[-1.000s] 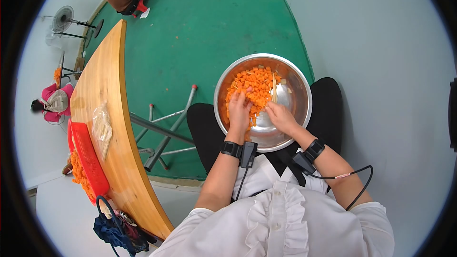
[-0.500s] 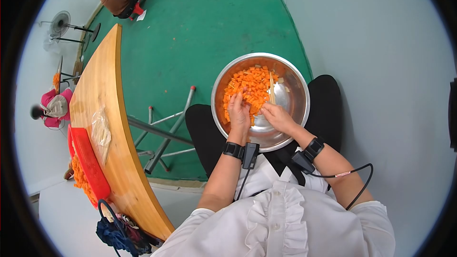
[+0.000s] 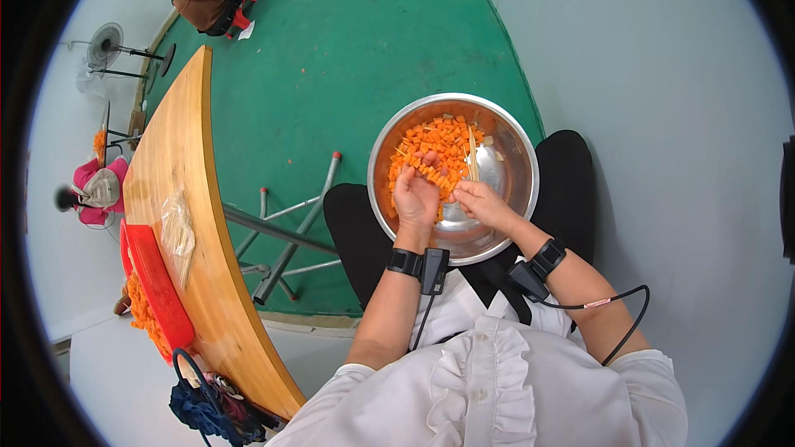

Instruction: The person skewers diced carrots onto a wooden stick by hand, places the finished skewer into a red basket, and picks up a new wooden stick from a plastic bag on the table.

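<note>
A steel bowl (image 3: 523, 190) rests on my lap, holding many orange carrot cubes (image 3: 447, 136). Several thin wooden skewers (image 3: 473, 157) lean inside it on the right. My left hand (image 3: 418, 197) is cupped palm up over the cubes, with carrot pieces across its curled fingers. My right hand (image 3: 483, 203) is closed in a pinch beside it. From that pinch a row of carrot cubes runs up and left toward a thin stick tip, apparently threaded on a skewer; the stick is mostly hidden by the cubes and fingers.
Left of me stands a wooden table (image 3: 178, 157) bearing a plastic bag of skewers (image 3: 177, 228) and a red basket (image 3: 161, 285) with carrot pieces. A dark blue bag (image 3: 199, 410) hangs near its close end. Metal legs (image 3: 302, 223) stand beside my knee. Two people sit farther off.
My left hand has opened a little, its palm showing more and its fingers spreading around the carrot pieces. The right hand keeps its pinch in nearly the same place.
</note>
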Available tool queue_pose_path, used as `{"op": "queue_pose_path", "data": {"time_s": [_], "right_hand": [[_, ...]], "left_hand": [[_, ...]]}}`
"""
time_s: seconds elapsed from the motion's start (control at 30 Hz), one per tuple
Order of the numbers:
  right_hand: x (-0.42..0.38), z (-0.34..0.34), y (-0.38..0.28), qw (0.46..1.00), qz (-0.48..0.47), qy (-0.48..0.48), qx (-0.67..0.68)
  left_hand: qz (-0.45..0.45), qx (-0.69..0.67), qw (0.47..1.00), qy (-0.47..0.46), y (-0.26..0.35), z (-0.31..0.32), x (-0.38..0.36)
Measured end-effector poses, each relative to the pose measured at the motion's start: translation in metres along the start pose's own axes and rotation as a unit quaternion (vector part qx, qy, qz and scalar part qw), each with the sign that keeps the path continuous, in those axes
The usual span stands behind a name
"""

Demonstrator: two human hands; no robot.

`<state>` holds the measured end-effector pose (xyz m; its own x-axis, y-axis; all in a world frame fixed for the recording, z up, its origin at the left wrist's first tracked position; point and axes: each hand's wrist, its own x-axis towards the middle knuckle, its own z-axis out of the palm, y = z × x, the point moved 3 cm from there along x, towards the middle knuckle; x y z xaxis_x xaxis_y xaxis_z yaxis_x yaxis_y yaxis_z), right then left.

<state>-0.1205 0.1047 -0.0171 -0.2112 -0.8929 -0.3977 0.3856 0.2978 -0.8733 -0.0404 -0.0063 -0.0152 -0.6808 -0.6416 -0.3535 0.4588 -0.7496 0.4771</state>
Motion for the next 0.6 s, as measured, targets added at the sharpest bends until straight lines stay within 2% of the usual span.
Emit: {"op": "queue_pose_path", "data": {"time_s": [0.17, 0.27, 0.47, 0.6], "right_hand": [[0.001, 0.001, 0.002, 1.000, 0.008, 0.008, -0.012], [-0.001, 0.002, -0.003, 0.999, 0.006, 0.007, -0.046], [-0.003, 0.003, -0.007, 0.998, -0.011, 0.011, -0.053], [-0.005, 0.002, -0.011, 0.994, -0.029, 0.019, -0.106]], "left_hand": [[0.014, 0.010, 1.000, 0.006, -0.002, 0.005, -0.001], [-0.008, -0.021, 0.999, 0.030, -0.006, 0.006, -0.002], [0.008, 0.016, 0.999, 0.031, -0.009, 0.011, -0.002], [0.021, 0.035, 0.998, 0.043, -0.011, 0.008, -0.002]]}}
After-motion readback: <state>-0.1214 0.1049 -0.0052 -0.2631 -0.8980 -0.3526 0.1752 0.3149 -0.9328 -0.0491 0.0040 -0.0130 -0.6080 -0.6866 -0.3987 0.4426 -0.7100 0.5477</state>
